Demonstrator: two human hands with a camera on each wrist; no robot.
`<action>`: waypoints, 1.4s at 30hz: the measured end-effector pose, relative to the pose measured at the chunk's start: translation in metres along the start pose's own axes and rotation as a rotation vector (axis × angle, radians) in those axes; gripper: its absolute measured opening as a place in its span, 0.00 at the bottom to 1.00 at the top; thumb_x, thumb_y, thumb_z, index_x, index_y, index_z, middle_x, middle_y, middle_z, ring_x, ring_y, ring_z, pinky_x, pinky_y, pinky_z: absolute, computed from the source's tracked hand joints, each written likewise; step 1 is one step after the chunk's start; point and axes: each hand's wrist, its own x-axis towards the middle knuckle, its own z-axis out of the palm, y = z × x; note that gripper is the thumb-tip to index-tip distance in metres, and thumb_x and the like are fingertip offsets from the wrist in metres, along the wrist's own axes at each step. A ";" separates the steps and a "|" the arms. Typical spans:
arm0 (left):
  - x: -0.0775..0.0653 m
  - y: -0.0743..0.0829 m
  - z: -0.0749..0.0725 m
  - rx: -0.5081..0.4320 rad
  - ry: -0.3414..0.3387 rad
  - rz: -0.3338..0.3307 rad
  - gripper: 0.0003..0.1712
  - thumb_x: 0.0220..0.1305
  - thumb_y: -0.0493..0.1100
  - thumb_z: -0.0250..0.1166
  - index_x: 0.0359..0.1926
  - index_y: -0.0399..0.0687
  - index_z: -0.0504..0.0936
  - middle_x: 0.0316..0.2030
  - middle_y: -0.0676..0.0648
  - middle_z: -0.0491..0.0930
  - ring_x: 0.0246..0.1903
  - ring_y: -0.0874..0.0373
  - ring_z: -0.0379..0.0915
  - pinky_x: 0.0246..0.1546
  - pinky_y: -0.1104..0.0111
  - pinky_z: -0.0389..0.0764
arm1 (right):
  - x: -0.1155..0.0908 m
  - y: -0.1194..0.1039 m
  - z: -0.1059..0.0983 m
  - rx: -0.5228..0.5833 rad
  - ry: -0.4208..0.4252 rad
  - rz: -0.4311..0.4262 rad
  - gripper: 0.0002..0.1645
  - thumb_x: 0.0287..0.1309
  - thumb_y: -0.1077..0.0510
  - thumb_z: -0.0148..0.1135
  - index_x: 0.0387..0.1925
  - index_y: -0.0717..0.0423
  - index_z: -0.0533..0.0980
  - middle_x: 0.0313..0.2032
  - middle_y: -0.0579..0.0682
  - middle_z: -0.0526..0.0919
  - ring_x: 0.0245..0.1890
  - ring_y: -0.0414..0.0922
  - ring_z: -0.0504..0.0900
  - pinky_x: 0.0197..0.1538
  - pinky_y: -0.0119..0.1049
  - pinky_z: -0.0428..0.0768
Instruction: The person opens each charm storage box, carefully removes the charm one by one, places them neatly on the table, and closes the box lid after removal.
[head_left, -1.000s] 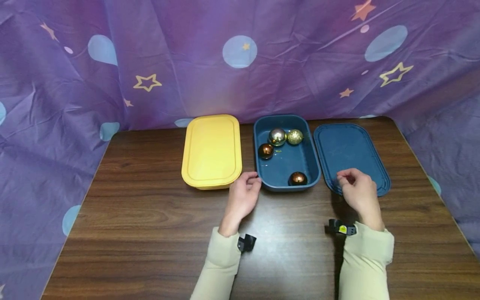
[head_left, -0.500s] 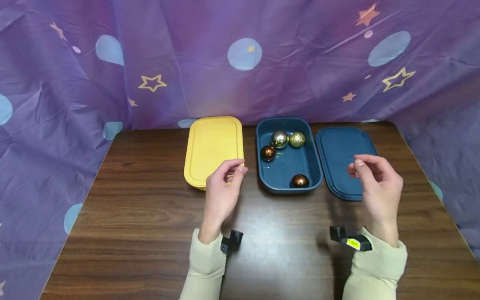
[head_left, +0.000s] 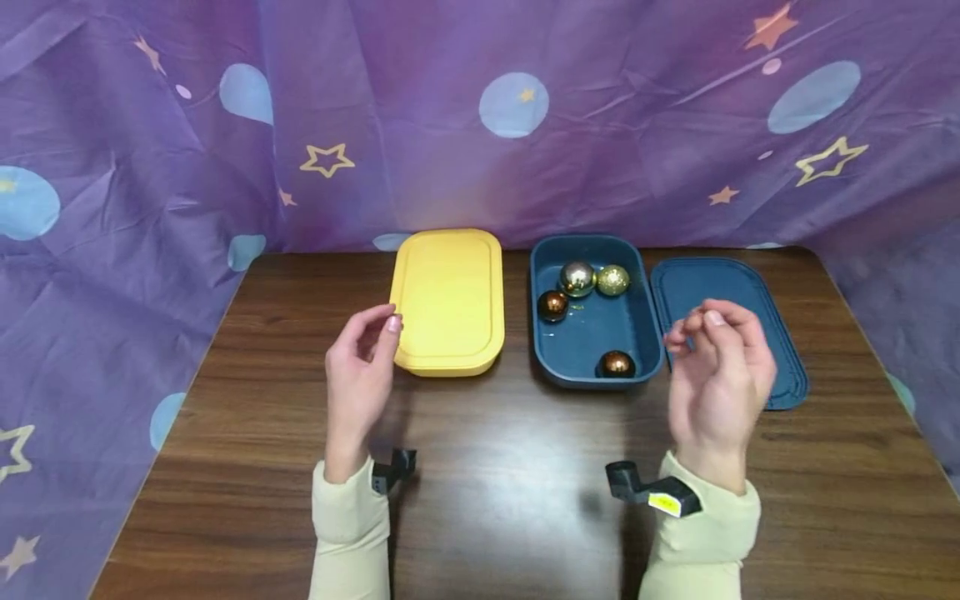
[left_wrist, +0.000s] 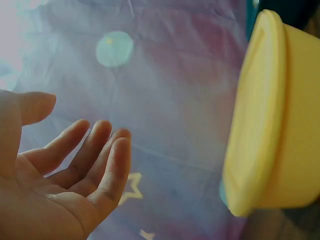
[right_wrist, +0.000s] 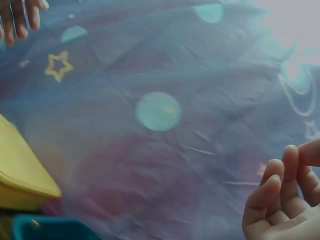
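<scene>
My left hand (head_left: 358,371) hovers at the near left corner of the yellow lidded container (head_left: 450,300), its fingers relaxed and holding nothing. In the left wrist view the thumb and fingers (left_wrist: 117,160) stand apart. Over the near left part of the flat blue lid (head_left: 780,358) is my right hand (head_left: 716,383), palm partly up and fingers loosely bent, with nothing in it. Between the hands stands the uncovered blue container (head_left: 592,333). Inside it lie a silver-gold bauble (head_left: 578,279), a glittery gold bauble (head_left: 613,281) and two brown baubles, one at left (head_left: 552,306) and one at the near side (head_left: 617,364).
Both containers and the lid stand in a row at the back of the wooden table (head_left: 495,492). A purple curtain (head_left: 420,108) with stars and planets hangs right behind them. Small gold bits (head_left: 577,307) lie on the blue container's floor.
My left hand has lifted and moved left, from between the two containers to beyond the yellow one. My right hand has risen from the blue lid. The baubles stay in place.
</scene>
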 end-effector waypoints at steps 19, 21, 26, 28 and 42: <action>0.017 -0.053 -0.002 0.151 0.027 -0.243 0.19 0.67 0.42 0.58 0.56 0.39 0.76 0.52 0.39 0.76 0.51 0.48 0.75 0.53 0.57 0.78 | -0.046 0.120 0.020 -0.873 -0.454 0.096 0.24 0.59 0.70 0.59 0.58 0.67 0.70 0.60 0.60 0.72 0.60 0.48 0.72 0.62 0.49 0.72; 0.018 -0.057 -0.003 0.161 0.038 -0.276 0.20 0.67 0.42 0.58 0.57 0.39 0.76 0.52 0.39 0.76 0.52 0.48 0.75 0.54 0.56 0.77 | -0.048 0.126 0.019 -0.946 -0.498 0.086 0.26 0.59 0.68 0.59 0.59 0.67 0.69 0.63 0.61 0.69 0.62 0.51 0.69 0.63 0.56 0.69; 0.020 -0.063 -0.003 0.158 0.046 -0.311 0.21 0.66 0.42 0.58 0.58 0.38 0.76 0.53 0.38 0.76 0.51 0.47 0.75 0.54 0.56 0.77 | -0.050 0.134 0.015 -1.084 -0.554 0.116 0.33 0.60 0.64 0.60 0.65 0.65 0.63 0.68 0.63 0.61 0.68 0.56 0.62 0.68 0.56 0.62; 0.020 -0.065 -0.001 0.163 0.033 -0.326 0.22 0.66 0.42 0.58 0.58 0.38 0.75 0.54 0.38 0.76 0.51 0.47 0.75 0.54 0.56 0.77 | -0.050 0.136 0.013 -1.140 -0.562 0.144 0.36 0.60 0.62 0.60 0.67 0.65 0.59 0.70 0.62 0.58 0.70 0.56 0.60 0.70 0.54 0.59; 0.020 -0.076 0.005 0.272 -0.061 -0.393 0.28 0.66 0.46 0.58 0.64 0.37 0.69 0.56 0.37 0.72 0.53 0.45 0.73 0.57 0.55 0.73 | -0.053 0.146 0.005 -1.269 -0.510 0.449 0.45 0.63 0.56 0.56 0.72 0.67 0.47 0.70 0.67 0.55 0.66 0.59 0.66 0.65 0.50 0.71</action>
